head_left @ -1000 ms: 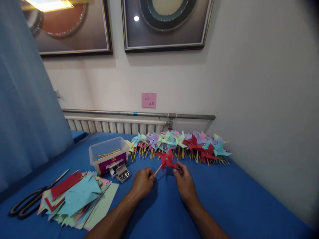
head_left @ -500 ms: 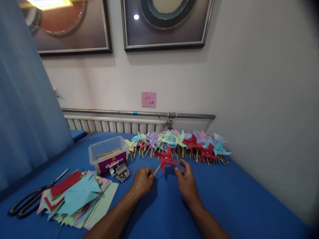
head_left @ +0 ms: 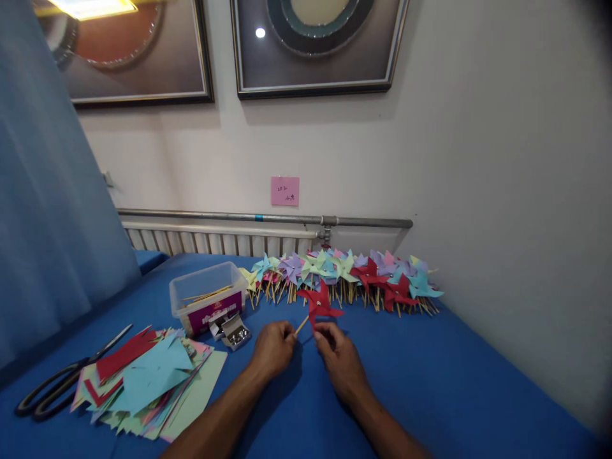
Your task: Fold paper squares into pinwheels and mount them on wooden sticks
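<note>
Between my hands is a red paper pinwheel [head_left: 321,302] with a silvery pin at its centre, mounted on a thin wooden stick [head_left: 301,325]. My left hand [head_left: 273,347] is closed around the lower end of that stick, holding the pinwheel tilted up to the right. Just under the pinwheel, my right hand [head_left: 342,358] has its thumb and fingers bent together at the tip of the lowest blade. The exact contact there is partly hidden by the fingers.
Many finished pinwheels [head_left: 335,271] line the back of the blue-covered table [head_left: 454,389]. To the left are a clear plastic tub [head_left: 210,280] with sticks, a small box of metal pins [head_left: 236,333], a pile of coloured paper [head_left: 153,376] and scissors [head_left: 62,382].
My right hand has moved left and slightly down, from beside the pinwheel to its lowest blade, and its fingers have drawn together. My left hand keeps holding the stick.
</note>
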### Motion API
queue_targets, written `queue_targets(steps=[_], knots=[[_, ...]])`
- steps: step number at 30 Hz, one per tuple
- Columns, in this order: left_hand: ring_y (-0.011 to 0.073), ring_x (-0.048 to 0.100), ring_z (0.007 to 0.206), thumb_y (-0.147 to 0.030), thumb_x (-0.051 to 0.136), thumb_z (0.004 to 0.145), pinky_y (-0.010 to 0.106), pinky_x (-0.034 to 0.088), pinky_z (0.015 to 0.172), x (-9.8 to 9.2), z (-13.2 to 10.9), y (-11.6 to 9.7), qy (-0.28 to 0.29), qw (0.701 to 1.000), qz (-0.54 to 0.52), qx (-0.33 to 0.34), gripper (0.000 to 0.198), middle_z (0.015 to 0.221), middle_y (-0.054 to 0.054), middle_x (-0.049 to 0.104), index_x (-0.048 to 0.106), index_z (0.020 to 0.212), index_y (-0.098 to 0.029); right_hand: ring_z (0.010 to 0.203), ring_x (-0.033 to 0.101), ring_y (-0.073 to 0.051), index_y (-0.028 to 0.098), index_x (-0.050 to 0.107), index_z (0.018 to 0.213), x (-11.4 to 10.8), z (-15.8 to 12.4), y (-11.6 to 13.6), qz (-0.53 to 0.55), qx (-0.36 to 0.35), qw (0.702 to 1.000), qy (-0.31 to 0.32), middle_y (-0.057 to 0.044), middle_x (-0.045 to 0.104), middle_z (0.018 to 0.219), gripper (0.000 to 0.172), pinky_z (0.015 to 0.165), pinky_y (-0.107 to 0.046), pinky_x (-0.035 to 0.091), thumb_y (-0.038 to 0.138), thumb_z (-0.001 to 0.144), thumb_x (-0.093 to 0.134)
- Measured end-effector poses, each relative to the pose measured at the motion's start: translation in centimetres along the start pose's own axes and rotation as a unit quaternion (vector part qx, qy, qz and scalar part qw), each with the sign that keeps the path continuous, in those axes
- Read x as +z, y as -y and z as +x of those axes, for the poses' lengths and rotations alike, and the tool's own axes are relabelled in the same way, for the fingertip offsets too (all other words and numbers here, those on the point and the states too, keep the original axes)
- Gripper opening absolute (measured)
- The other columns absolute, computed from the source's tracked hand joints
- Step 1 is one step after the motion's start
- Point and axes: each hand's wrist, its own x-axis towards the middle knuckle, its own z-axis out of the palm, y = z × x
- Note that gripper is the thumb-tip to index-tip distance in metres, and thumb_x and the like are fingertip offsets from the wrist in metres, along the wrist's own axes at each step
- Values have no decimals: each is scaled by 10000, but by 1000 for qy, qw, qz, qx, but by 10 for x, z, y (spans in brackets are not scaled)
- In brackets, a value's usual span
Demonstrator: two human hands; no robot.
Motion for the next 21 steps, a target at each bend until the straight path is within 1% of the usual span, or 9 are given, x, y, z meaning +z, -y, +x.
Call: queue_targets(steps=[2, 3, 5, 7, 9, 13, 16, 19, 21], knots=[[141, 561, 649, -198, 586, 863, 255, 314, 605, 0, 0, 0, -1, 1000, -1, -1, 144, 682, 5, 667, 699, 779, -163, 733, 700, -232, 216, 663, 950, -3, 6, -6, 27, 40, 998, -48, -58, 732, 850, 313, 678, -345, 546, 497, 857, 560], [143, 567, 657, -201, 586, 864, 256, 317, 609, -1, 0, 0, -2, 1000, -1, -1, 144, 688, 6, 669, 699, 783, -163, 710, 696, -229, 211, 650, 980, -5, 9, -8, 40, 56, 994, -83, -67, 732, 881, 342, 653, -345, 543, 512, 844, 559], [146, 574, 671, -200, 586, 861, 257, 320, 614, 0, -1, 0, -1, 1000, 0, -1, 139, 696, 7, 669, 698, 788, -162, 712, 698, -223, 196, 613, 1141, -12, 15, -13, 42, 69, 986, -148, -108, 725, 1057, 463, 655, -358, 548, 528, 823, 558], [148, 576, 677, -194, 589, 854, 257, 320, 614, 0, -1, 0, 5, 1000, 0, -3, 131, 697, 7, 667, 697, 788, -161, 784, 706, -234, 184, 560, 1296, -18, 19, -13, 8, 56, 984, -168, -139, 695, 1197, 586, 706, -375, 552, 518, 814, 557], [149, 578, 682, -188, 587, 850, 257, 323, 619, 0, -1, -1, 10, 1000, 0, -3, 128, 699, 8, 666, 696, 790, -161, 891, 706, -257, 173, 555, 1340, -22, 20, -11, -26, 45, 987, -152, -144, 701, 1189, 620, 770, -383, 550, 504, 816, 556], [154, 576, 685, -198, 577, 855, 262, 324, 630, -1, -2, -2, 5, 1000, 2, -1, 141, 702, 12, 664, 700, 796, -160, 995, 693, -284, 157, 611, 1259, -21, 14, -4, -31, 48, 993, -105, -146, 722, 1109, 539, 837, -394, 548, 481, 832, 554], [153, 568, 669, -205, 579, 857, 262, 317, 620, -1, -1, -2, 1, 1000, 0, -5, 142, 695, 10, 660, 702, 801, -161, 926, 700, -268, 190, 638, 1182, -14, 7, 1, -19, 42, 998, -51, -111, 738, 1015, 437, 823, -390, 547, 474, 860, 555], [150, 563, 670, -201, 577, 860, 261, 316, 621, -1, -1, -1, -3, 1000, -3, 2, 145, 697, 10, 661, 699, 791, -160, 804, 694, -226, 218, 650, 1119, -7, 0, 3, 3, 18, 1000, 17, -61, 730, 924, 364, 740, -347, 543, 483, 880, 579], [147, 558, 666, -198, 572, 863, 260, 315, 619, -1, -1, -1, -6, 1000, -4, 5, 151, 692, 9, 659, 696, 786, -160, 726, 675, -198, 219, 648, 1057, -4, -1, 4, 30, 17, 999, 26, -45, 717, 887, 354, 665, -311, 524, 521, 884, 585]])
